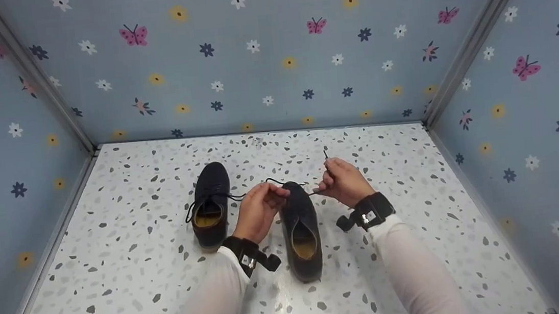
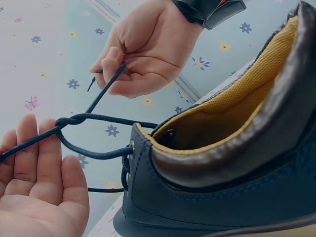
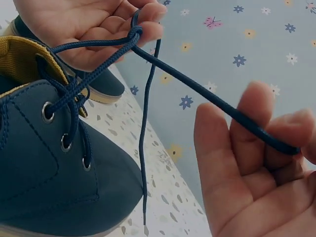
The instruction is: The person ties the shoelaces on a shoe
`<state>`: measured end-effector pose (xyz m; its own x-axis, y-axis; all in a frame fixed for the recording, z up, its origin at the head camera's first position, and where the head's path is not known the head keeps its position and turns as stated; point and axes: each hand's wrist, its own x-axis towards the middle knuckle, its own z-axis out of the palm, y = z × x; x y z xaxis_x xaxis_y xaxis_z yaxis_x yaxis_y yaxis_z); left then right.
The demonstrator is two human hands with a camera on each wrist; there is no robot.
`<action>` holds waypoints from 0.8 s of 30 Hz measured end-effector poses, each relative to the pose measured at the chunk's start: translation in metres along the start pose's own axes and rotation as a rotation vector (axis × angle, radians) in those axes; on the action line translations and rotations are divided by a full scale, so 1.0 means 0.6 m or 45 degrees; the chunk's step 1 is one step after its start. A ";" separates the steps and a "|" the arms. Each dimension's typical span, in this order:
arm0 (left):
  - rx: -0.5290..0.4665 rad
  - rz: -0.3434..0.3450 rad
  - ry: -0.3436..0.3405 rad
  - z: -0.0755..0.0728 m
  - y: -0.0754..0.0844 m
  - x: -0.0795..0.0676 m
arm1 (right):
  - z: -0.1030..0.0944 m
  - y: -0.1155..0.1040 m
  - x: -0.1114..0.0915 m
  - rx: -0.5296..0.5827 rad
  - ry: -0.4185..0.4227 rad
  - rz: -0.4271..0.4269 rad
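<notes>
A dark blue shoe (image 1: 306,267) with a yellow lining stands on the floor between my hands, toe pointing away. Its dark blue shoelace is drawn up from the eyelets and crosses over itself in a twist (image 2: 71,120) above the shoe opening. My left hand (image 1: 259,210) holds one end, the lace running across its fingers close to the twist. On the other side, my right hand (image 1: 346,181) grips the other end between thumb and fingers, and this stretch of shoelace (image 3: 192,86) is taut. A loose lace tip hangs beside the shoe's toe in the right wrist view.
A matching shoe (image 1: 212,181) stands left of my left hand, its laces loose over its sides. The speckled white floor (image 1: 139,242) is bounded by blue flowered panels (image 1: 269,50) at the back and both sides.
</notes>
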<state>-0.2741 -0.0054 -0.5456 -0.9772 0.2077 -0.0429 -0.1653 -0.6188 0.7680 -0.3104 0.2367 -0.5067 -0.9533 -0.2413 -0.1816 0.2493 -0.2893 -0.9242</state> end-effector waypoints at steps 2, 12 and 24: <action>-0.019 -0.008 0.006 0.000 0.002 0.000 | -0.003 -0.002 -0.001 -0.011 -0.005 -0.006; -0.067 -0.037 -0.036 0.000 0.007 -0.002 | -0.020 -0.009 -0.011 -0.055 0.000 -0.036; 0.002 -0.056 -0.025 -0.004 0.006 -0.003 | -0.052 -0.014 -0.018 0.030 -0.012 -0.067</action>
<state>-0.2733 -0.0097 -0.5440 -0.9662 0.2495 -0.0644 -0.2080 -0.6075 0.7666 -0.3075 0.2707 -0.5074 -0.9636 -0.2338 -0.1297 0.2028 -0.3235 -0.9242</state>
